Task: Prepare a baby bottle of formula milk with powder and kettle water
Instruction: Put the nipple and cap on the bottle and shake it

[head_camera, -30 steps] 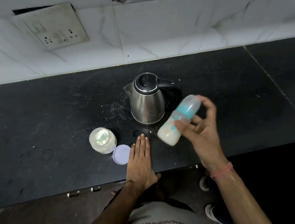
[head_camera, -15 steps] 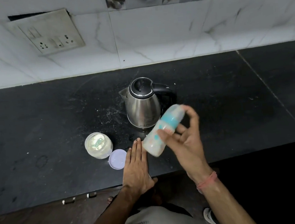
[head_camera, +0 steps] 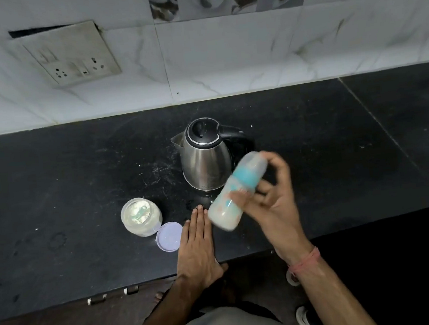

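Note:
My right hand (head_camera: 272, 204) grips a baby bottle (head_camera: 233, 194) with a teal collar and clear cap, tilted with its cap up to the right, above the black counter; it holds milky white liquid and looks motion-blurred. Behind it stands a steel kettle (head_camera: 203, 155) with a black lid and handle. My left hand (head_camera: 196, 247) lies flat, fingers straight, on the counter (head_camera: 68, 188). Left of that hand sits an open jar of formula powder (head_camera: 140, 216) with a scoop inside, and its lilac lid (head_camera: 168, 237) lies beside it.
A tiled wall with a socket plate (head_camera: 74, 55) rises behind the counter. The counter's front edge runs just under my left wrist, with cabinet handles (head_camera: 112, 295) below. Powder specks lie on the counter left of the kettle.
My right hand keeps the bottle moving in front of the kettle, shifting it back and forth at a tilt. My left hand has stayed flat on the counter.

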The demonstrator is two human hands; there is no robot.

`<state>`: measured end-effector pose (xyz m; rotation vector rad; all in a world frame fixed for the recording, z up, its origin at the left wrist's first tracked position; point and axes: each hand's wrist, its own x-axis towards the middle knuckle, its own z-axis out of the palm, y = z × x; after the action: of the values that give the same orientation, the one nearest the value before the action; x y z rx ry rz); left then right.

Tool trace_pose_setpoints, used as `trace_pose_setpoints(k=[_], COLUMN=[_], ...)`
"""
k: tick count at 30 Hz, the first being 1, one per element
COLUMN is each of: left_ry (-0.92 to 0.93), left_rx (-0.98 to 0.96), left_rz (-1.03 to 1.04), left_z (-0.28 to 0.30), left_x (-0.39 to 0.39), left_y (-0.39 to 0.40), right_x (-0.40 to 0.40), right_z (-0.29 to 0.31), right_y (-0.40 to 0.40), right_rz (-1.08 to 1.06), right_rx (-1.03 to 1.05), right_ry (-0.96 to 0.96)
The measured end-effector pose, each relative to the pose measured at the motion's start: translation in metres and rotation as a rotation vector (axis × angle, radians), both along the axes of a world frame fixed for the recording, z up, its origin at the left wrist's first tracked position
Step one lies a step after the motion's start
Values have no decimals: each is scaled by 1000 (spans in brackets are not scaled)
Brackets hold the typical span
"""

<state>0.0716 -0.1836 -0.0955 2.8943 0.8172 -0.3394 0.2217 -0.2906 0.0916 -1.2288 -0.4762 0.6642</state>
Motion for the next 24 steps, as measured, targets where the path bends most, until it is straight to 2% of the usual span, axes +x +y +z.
trace_pose_setpoints(k=[2, 3, 4, 8, 12, 13, 17, 18, 22, 24], left_ry=[3, 0, -6, -40, -65, -48, 28, 36, 16, 6], left_rx=[10, 12, 10, -10, 0, 3, 9, 16, 15, 3], left_rz=[9, 12, 14, -6, 7, 5, -18, -19, 18, 11], left_z=[2, 2, 2, -2, -2, -1, -1, -1, 2, 3], left_x=[0, 0, 0, -1, -1, -1, 0, 0, 1, 1], left_y=[-1, -2, -2, 0, -1, -2, 0, 0, -2, -2], right_x=[4, 5, 5, 4, 7, 7, 4, 2, -4, -9], right_z=[2, 3, 2, -1, 2, 3, 5, 7, 10, 7], right_y=[3, 3, 2, -10, -8, -7, -6, -6, 5, 6], right_rz=[-220, -266, -247, 112, -122, -118, 164, 143, -227, -188], right_rx=[73, 80, 58, -59, 34, 21, -85, -56, 73, 13], right_ry=[86, 93, 79, -23, 78, 75, -51, -55, 110, 83])
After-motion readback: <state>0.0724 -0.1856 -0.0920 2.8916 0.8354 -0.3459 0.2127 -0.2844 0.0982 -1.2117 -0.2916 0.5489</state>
